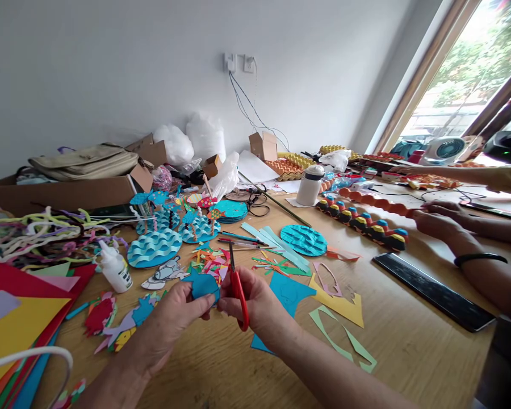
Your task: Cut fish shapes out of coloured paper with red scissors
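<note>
My left hand (174,312) pinches a small blue paper cutout (202,286) with a rounded body and a pointed end. Red-handled scissors (240,298) sit in my right hand (262,309), blades pointing up and away from the paper. The fingertips of that hand are at the cutout's right edge. Beyond both hands lies a heap of coloured paper scraps (210,262). To the left are several paper fish cutouts (142,309) and a white glue bottle (114,267). A blue paper sheet (287,292) lies partly behind my right forearm, near a yellow offcut (340,301).
Coloured paper sheets (21,318) and pipe cleaners (46,233) cover the left side. Blue wave-decorated discs (153,248) stand behind the scraps. At right are a black tablet-like slab (432,289), painted egg-carton strips (361,224), a white jar (310,186) and other people's hands (438,221).
</note>
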`<state>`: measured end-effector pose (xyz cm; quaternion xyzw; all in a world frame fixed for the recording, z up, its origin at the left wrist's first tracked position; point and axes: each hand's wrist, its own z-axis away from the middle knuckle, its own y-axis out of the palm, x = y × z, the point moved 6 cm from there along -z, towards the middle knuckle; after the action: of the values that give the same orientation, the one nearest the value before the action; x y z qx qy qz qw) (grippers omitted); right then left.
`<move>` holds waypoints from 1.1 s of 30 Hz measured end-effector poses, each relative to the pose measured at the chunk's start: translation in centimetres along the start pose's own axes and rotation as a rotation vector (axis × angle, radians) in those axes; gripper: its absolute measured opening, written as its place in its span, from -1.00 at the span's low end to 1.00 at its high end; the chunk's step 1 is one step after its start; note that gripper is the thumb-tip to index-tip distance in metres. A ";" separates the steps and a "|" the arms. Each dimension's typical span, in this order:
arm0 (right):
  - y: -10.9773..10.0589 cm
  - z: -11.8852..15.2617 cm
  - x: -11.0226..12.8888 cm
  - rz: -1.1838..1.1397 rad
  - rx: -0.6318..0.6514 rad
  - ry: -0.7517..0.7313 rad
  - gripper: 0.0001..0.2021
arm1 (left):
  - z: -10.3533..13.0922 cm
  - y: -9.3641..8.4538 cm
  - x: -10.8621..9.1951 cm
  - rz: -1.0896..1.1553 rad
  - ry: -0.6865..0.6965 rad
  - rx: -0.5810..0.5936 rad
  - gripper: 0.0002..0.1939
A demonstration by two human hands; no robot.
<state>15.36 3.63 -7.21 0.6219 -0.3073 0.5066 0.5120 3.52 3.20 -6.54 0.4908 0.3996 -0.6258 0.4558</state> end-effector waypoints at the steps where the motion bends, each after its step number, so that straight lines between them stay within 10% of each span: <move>1: 0.0 0.0 0.0 0.009 0.001 -0.001 -0.69 | 0.0 0.0 0.1 -0.008 -0.004 -0.004 -0.81; 19: -1.4 -0.9 -0.1 0.384 -0.135 -0.058 -0.84 | 0.1 -0.9 -0.8 0.135 0.051 -0.069 -0.77; 33: -6.2 -2.1 2.4 1.134 -0.390 -0.258 -0.88 | -0.7 -1.6 -1.3 0.244 0.070 -0.086 -0.77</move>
<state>20.93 7.75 -7.07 0.3127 -0.7371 0.5550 0.2257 2.26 4.54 -5.34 0.5373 0.3792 -0.5305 0.5349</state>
